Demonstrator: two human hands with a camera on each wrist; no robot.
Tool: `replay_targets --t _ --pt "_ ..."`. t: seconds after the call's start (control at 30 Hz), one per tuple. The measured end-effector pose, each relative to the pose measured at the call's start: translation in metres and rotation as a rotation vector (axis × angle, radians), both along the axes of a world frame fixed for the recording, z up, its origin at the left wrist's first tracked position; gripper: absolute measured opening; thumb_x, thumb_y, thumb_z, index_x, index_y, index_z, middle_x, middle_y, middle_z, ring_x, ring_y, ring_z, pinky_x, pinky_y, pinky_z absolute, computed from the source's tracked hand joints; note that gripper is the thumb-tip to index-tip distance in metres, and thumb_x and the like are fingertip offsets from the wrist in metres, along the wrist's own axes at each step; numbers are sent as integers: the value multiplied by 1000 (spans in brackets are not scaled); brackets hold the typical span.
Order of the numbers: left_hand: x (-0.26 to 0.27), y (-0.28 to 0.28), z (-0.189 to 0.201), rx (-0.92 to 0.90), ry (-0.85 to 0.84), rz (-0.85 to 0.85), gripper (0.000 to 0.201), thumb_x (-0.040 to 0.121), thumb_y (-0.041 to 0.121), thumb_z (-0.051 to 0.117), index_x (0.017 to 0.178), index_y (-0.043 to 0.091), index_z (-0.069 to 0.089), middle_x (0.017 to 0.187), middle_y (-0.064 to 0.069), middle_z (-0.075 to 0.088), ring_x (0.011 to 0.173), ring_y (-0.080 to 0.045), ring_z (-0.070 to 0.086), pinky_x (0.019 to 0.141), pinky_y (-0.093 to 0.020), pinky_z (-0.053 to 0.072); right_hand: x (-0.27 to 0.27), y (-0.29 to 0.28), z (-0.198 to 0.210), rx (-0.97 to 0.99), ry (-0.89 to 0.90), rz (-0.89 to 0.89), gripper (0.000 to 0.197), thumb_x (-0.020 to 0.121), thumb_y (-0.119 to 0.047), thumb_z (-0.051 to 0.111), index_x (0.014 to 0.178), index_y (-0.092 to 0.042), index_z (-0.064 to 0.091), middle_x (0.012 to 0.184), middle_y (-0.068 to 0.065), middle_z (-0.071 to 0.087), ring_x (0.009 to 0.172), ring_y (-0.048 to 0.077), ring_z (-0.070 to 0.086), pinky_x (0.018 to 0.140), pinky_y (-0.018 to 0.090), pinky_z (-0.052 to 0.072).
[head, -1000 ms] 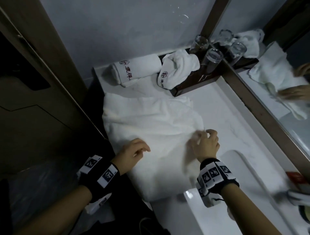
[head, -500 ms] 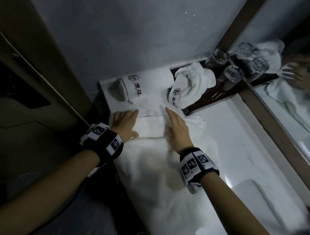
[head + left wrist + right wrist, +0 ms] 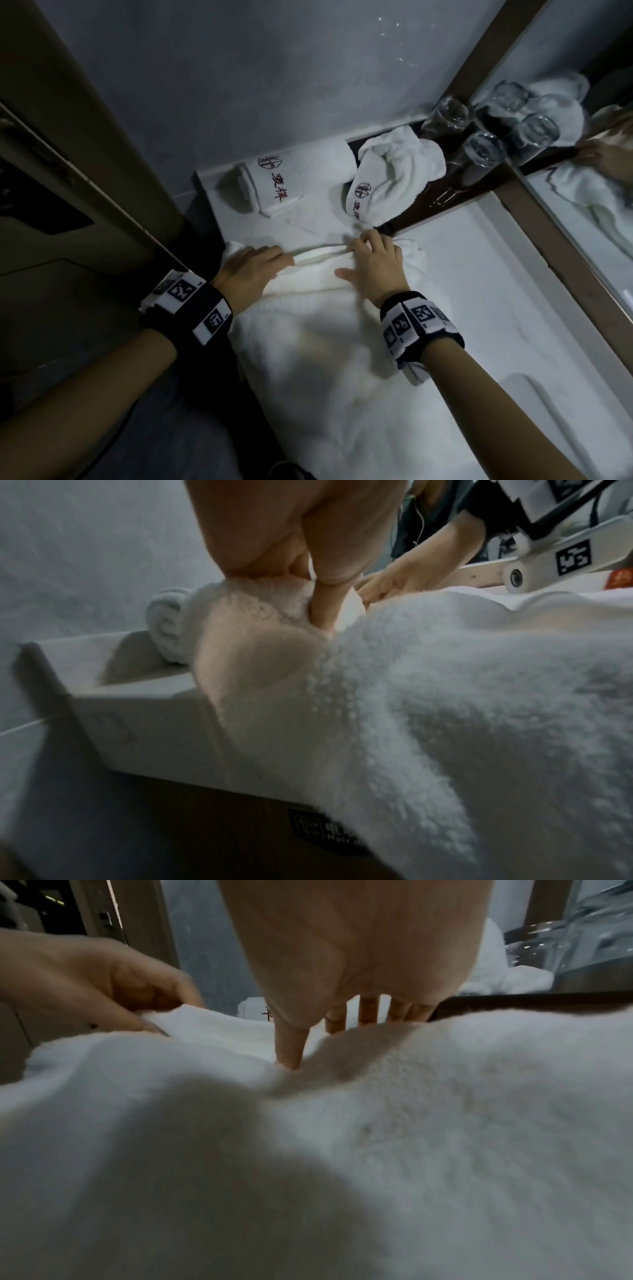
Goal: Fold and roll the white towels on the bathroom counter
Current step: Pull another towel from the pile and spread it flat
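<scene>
A spread towel (image 3: 342, 359) lies on the counter (image 3: 479, 274), a rolled towel (image 3: 291, 174) behind it, glasses (image 3: 479, 154) far right.

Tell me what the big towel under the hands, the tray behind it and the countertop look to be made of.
Big towel: white terry cloth, probably cotton; the wrist views show a fuzzy looped pile.
Tray: dark and glossy, perhaps lacquered wood or plastic; it shows faint reflections beneath the glasses.
Countertop: smooth white, with a moulded raised edge; possibly stone or solid-surface composite.

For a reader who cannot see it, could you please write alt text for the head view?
Both hands, left hand and right hand, grip the far edge of a large white towel on a counter, beginning a roll. Behind lie a rolled towel and glasses.
</scene>
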State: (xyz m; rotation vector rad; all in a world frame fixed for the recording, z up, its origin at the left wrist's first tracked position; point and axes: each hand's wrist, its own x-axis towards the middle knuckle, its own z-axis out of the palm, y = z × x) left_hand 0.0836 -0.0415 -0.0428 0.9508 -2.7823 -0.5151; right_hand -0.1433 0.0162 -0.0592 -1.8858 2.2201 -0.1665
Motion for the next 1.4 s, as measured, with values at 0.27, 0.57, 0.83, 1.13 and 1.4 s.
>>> replay_targets --t 0.27,0.57,0.83,1.13,1.4 --pt "1 9 18 -69 55 -178 23 60 -8 46 64 10 59 67 -6 60 59 -21 57 49 -28 49 -11 4 20 10 -105 247 35 79 -36 69 106 -15 63 143 3 41 142 18 18 108 30 12" --pt "18 4 27 79 -362 -4 25 89 15 52 114 15 56 116 -10 56 97 -22 58 81 -33 49 -30 -13 40 270 109 200 69 75 -74 43 112 -20 67 134 1 54 133 14 34 112 30 8" --pt "46 -10 34 417 -493 221 45 77 52 63 108 19 62 113 -2 60 108 -22 49 84 -25 36 -66 -2 54 401 251 -5 61 77 -63 55 111 -12 59 118 6 59 118 23 45 100 32 26" --pt "58 -19 30 747 -224 309 37 74 39 72 104 17 67 104 1 66 101 -15 59 94 -31 46 -89 29 52 182 -261 -533 27 72 -28 73 93 -12 66 112 12 57 101 30 57 82 30 46" --pt "60 -24 18 653 135 452 28 69 22 79 71 4 58 68 -9 58 66 -15 50 64 -25 42 -121 40 40 42 -657 -847 45 71 -37 78 102 -5 68 109 11 66 103 30 62 92 34 49"
